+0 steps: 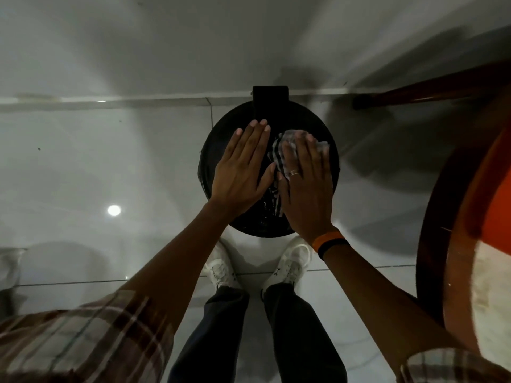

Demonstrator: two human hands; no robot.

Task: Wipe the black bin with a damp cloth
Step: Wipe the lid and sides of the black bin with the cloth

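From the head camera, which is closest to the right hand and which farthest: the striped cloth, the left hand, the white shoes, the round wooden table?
1. Striped cloth: directly under the right hand, on the black bin.
2. Left hand: just beside it, thumbs nearly meeting.
3. White shoes: below, by the bin's base.
4. Round wooden table: far right edge.

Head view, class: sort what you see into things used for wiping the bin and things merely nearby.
In use:
black bin, round lid facing up
striped cloth, pressed on the lid
right hand, flat on the cloth
left hand, flat on the lid

Merely nearby:
wooden table, at right
white shoes
tiled floor
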